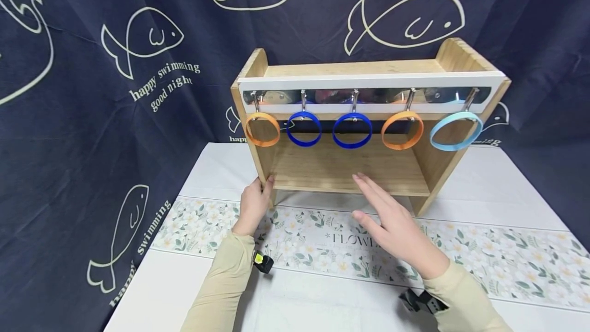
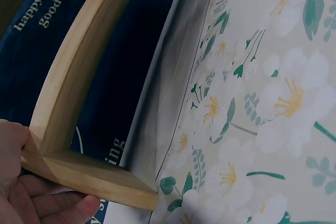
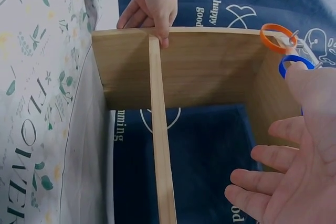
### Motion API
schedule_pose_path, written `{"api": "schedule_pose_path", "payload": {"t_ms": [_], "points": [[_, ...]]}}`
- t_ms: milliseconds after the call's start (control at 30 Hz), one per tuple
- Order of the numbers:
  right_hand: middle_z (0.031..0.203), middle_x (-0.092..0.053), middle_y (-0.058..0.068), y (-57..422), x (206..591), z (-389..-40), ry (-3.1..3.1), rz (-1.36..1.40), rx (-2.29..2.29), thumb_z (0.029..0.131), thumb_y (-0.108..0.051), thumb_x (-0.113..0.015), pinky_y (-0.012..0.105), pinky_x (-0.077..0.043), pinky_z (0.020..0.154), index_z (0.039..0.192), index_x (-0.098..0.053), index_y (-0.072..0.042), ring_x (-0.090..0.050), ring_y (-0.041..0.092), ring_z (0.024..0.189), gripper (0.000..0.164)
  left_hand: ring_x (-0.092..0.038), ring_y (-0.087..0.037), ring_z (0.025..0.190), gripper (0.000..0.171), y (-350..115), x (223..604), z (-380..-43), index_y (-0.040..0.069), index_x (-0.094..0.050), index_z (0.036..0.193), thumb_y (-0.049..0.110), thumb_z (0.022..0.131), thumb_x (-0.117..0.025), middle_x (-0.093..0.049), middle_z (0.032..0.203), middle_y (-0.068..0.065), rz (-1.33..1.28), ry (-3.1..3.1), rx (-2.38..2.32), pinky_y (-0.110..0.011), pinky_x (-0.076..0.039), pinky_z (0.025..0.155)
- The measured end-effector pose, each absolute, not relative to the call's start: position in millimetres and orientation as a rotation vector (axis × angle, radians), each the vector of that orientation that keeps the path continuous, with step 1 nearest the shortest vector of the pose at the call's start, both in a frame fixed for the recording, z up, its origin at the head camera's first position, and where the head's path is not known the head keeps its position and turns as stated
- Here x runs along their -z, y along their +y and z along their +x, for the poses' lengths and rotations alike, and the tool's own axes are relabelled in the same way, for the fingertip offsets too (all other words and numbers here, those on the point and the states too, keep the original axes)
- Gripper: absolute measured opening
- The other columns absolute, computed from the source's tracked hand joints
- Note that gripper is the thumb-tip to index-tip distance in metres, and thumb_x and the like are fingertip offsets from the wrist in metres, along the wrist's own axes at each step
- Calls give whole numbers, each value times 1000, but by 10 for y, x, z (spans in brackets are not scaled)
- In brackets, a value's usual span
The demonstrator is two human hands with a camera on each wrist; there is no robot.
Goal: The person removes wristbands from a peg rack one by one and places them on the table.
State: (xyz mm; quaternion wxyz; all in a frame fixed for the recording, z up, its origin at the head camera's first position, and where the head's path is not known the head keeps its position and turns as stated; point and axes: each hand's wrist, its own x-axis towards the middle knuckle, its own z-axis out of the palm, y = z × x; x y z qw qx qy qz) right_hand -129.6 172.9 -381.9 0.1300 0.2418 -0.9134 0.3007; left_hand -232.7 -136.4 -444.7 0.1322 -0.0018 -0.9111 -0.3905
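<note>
A wooden shelf rack (image 1: 350, 163) stands on the table with a white strip of hooks along its upper front. Rings hang from the hooks: an orange ring (image 1: 262, 129) at the left, two blue rings (image 1: 304, 129), another orange ring (image 1: 402, 130) and a light blue ring (image 1: 456, 131) at the right. My left hand (image 1: 254, 204) grips the lower left side panel, its thumb on the front edge and its fingers outside, as the left wrist view shows. My right hand (image 1: 392, 219) is held in front of the lower board, fingers extended and holding nothing.
A white table covering with a flowered band (image 1: 322, 240) lies beneath the rack. Behind and to the left hangs a dark blue curtain (image 1: 193, 132) with fish drawings. The rack's top has a raised panel at each end.
</note>
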Motion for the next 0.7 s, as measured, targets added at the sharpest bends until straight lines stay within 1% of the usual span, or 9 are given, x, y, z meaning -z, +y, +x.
{"api": "schedule_pose_path", "payload": {"t_ms": [100,333,600,700], "points": [[160,-23,2,1709,3806,-1299,-2651,711,-881,99,-31,-58,58,-31,106,156,-23,-22,-28,29,143,67,-59,-21,57,43,-1363,4445,-2326,-3,-65,111,36,103,-47,-71,85,-19,-4,-2643,1135,-29,-43,46],[159,-24,5,1670,3790,-1312,-2647,738,-899,100,-31,-56,58,-30,106,156,-24,-21,-28,31,143,66,-52,-16,49,44,-1357,4438,-2324,-5,-65,110,35,103,-47,-69,79,-18,-7,-2641,1142,-27,-38,40],[159,-25,4,1613,3767,-1320,-2642,762,-912,100,-32,-56,58,-30,106,156,-23,-23,-28,30,143,66,-57,-20,55,41,-1358,4436,-2323,-3,-66,108,34,102,-48,-70,82,-18,-10,-2626,1130,-30,-41,46],[159,-25,5,1586,3760,-1322,-2636,770,-910,99,-32,-57,59,-30,106,156,-24,-23,-28,31,143,66,-57,-20,55,42,-1363,4454,-2332,-3,-66,109,35,102,-47,-70,82,-17,-7,-2624,1125,-30,-42,46]]}}
